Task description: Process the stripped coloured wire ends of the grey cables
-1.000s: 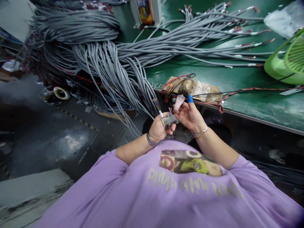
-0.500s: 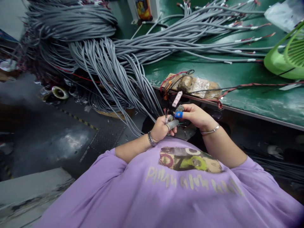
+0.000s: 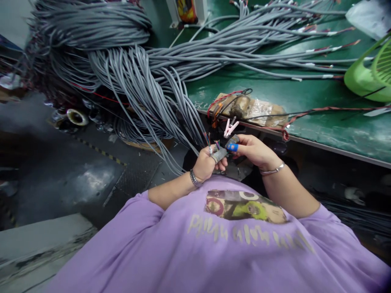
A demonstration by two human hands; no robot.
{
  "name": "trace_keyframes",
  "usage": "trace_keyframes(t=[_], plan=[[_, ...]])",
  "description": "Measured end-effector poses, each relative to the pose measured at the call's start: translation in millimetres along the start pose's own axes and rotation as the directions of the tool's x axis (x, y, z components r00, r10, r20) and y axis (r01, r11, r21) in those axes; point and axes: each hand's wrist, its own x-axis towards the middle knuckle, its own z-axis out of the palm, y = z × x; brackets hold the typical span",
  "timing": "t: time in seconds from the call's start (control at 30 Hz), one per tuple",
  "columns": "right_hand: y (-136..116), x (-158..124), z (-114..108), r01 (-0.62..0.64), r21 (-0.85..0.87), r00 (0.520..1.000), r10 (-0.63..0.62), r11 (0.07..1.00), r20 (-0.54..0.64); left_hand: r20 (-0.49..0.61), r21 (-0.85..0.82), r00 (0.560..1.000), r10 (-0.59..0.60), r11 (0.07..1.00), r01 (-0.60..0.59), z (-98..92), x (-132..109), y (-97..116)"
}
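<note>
In front of my chest, my left hand (image 3: 208, 162) is closed around thin coloured wires (image 3: 217, 144), whose ends stick up above its wrapped thumb. Another small bundle of coloured wires (image 3: 208, 141) with a white band rises beside that thumb. Close on the right, my right hand (image 3: 252, 149) has its thumb and forefinger pinched together; what lies between them is too small to make out. Grey wrapping covers the forefinger and blue tape (image 3: 233, 147) circles the thumb. A pink clip (image 3: 230, 128) hangs just above the fingers, below a taped brown block (image 3: 249, 108) on the bench edge.
Thick grey cables (image 3: 137, 77) hang over the near edge of the green bench (image 3: 330, 130) to my left, and more lie across it. A green plastic basket (image 3: 366, 77) stands at right. Cable coils (image 3: 137, 130) and tape rolls (image 3: 76, 117) sit lower left.
My right hand has drawn slightly away from my left, and the coloured wire ends above the left thumb show more. The pink clip has turned, showing both its arms.
</note>
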Motion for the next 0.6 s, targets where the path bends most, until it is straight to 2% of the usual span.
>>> trace_keyframes(t=[0.13, 0.3, 0.43, 0.53, 0.6], plan=[[2, 2, 11, 0.022, 0.040, 1.000, -0.022, 0.999, -0.010, 0.071, 0.034, 0.997, -0.014, 0.999, 0.012, -2.0, 0, -3], [14, 10, 0, -0.025, 0.223, 1.000, 0.025, 0.975, 0.002, -0.028, -0.100, 0.999, 0.029, 0.994, -0.031, -4.0, -4, 1], [13, 21, -7, -0.035, 0.429, 0.992, 0.082, 0.902, -0.091, -0.045, -0.178, 0.998, 0.036, 0.983, -0.043, -1.6, -5, 9], [9, 30, 1, -0.036, 0.451, 0.987, 0.101, 0.892, -0.122, -0.025, -0.217, 0.999, 0.042, 0.975, -0.047, 3.0, -2, 16], [9, 36, 8, 0.009, 0.425, 0.989, 0.055, 0.905, -0.139, -0.022, -0.228, 0.999, 0.037, 0.973, -0.041, 6.2, 1, 20]])
